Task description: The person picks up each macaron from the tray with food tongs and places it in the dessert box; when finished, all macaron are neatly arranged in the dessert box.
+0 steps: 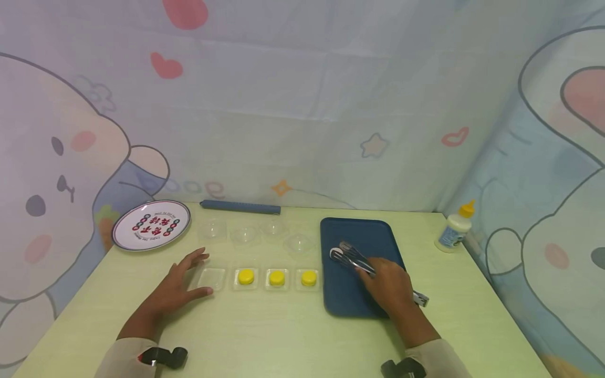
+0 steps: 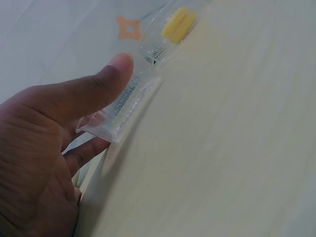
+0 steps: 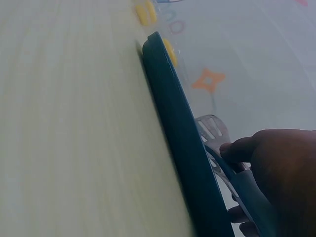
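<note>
My right hand (image 1: 388, 286) grips metal tongs (image 1: 361, 261) with slotted heads above a dark blue tray (image 1: 342, 302). Near the tray's left side, a small white round piece (image 1: 336, 252) lies at the tong heads; whether they pinch it I cannot tell. On the left, my left hand (image 1: 172, 294) has thumb and fingers spread around a clear plastic box base (image 1: 214, 279) with nothing inside. To its right sit three clear bases, each with a yellow macaron (image 1: 246, 276), (image 1: 277, 278), (image 1: 309, 277). The left wrist view shows the thumb (image 2: 106, 86) beside the clear base.
Several clear domed lids (image 1: 212, 229) stand in a row behind the bases. A white plate with red lettering (image 1: 151, 226) lies at the back left, a blue-grey bar (image 1: 240, 207) along the back edge. A glue-like bottle with yellow cap (image 1: 455, 231) stands at the right.
</note>
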A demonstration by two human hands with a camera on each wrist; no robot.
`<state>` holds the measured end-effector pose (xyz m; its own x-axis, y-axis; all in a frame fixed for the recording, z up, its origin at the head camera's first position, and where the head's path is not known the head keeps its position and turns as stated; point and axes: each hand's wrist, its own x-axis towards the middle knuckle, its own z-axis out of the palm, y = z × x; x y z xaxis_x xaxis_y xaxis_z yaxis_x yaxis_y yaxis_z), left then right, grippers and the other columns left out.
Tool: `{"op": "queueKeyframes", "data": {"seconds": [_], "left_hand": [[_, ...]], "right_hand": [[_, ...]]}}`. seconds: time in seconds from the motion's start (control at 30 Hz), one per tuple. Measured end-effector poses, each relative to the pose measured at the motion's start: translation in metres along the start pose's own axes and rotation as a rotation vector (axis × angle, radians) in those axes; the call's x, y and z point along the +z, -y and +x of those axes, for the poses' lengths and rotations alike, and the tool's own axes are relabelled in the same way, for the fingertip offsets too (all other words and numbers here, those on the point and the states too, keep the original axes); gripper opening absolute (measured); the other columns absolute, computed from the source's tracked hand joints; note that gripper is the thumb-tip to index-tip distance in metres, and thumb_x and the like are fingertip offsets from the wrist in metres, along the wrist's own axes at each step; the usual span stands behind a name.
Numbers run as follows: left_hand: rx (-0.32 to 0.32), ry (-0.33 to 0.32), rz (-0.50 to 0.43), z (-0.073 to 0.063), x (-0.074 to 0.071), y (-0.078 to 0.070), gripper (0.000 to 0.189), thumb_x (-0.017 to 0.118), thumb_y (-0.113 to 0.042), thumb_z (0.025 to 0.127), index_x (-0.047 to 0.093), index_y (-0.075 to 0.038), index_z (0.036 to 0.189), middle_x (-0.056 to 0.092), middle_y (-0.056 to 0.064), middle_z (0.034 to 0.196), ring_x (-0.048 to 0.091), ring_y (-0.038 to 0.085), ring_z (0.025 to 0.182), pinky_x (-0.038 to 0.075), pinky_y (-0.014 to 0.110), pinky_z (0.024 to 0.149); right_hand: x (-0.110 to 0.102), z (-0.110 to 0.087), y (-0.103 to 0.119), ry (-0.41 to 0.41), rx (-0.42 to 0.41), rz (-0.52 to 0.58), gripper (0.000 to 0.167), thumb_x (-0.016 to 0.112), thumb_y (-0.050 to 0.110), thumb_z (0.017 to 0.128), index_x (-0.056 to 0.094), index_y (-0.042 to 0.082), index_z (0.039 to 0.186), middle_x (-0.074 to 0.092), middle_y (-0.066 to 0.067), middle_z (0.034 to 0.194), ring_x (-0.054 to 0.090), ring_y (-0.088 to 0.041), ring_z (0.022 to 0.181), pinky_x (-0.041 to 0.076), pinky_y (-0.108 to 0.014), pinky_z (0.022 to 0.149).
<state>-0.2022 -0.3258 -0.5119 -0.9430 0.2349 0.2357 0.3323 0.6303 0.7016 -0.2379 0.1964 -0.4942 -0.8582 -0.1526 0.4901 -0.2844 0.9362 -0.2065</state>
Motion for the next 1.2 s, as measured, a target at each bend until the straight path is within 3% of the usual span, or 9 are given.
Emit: {"op": "queueKeyframes", "data": {"seconds": [0.27,0.53,1.0,1.2], "left_hand": [[0.012,-0.006,-0.001,0.000,0.000,-0.001,0.099,0.088,-0.026,0.092,0.029,-0.005,0.169,0.055,0.025,0.161,0.042,0.059,0.152,0.004,0.087,0.124],[-0.005,-0.002,-0.004,0.000,0.000,-0.004,0.099,0.087,-0.027,0.094,0.028,-0.005,0.169,0.054,0.026,0.162,0.043,0.059,0.152,0.003,0.087,0.124],[-0.010,-0.008,0.003,0.001,0.001,-0.004,0.098,0.087,-0.027,0.094,0.028,-0.006,0.170,0.054,0.026,0.162,0.044,0.059,0.151,0.005,0.086,0.125],[-0.010,-0.008,0.003,0.001,0.001,-0.002,0.097,0.086,-0.026,0.095,0.028,-0.005,0.169,0.053,0.027,0.162,0.044,0.060,0.151,0.004,0.086,0.125]], "right_hand": [[0.000,0.000,0.000,0.049,0.040,-0.014,0.037,0.088,0.037,0.092,0.083,0.008,0.114,0.083,-0.013,0.093,0.075,-0.030,0.075,0.057,-0.049,0.062],[-0.003,0.000,0.002,0.049,0.049,-0.023,0.039,0.087,0.039,0.093,0.082,0.008,0.115,0.082,-0.014,0.091,0.074,-0.030,0.074,0.056,-0.049,0.061],[-0.008,0.003,0.015,-0.100,-0.064,-0.007,0.036,0.091,0.036,0.089,0.083,0.008,0.111,0.080,-0.014,0.083,0.066,-0.024,0.062,0.051,-0.042,0.052],[-0.007,0.007,0.028,-0.122,-0.125,-0.015,0.037,0.092,0.037,0.088,0.084,0.009,0.111,0.083,-0.013,0.090,0.075,-0.027,0.071,0.058,-0.043,0.056]]}}
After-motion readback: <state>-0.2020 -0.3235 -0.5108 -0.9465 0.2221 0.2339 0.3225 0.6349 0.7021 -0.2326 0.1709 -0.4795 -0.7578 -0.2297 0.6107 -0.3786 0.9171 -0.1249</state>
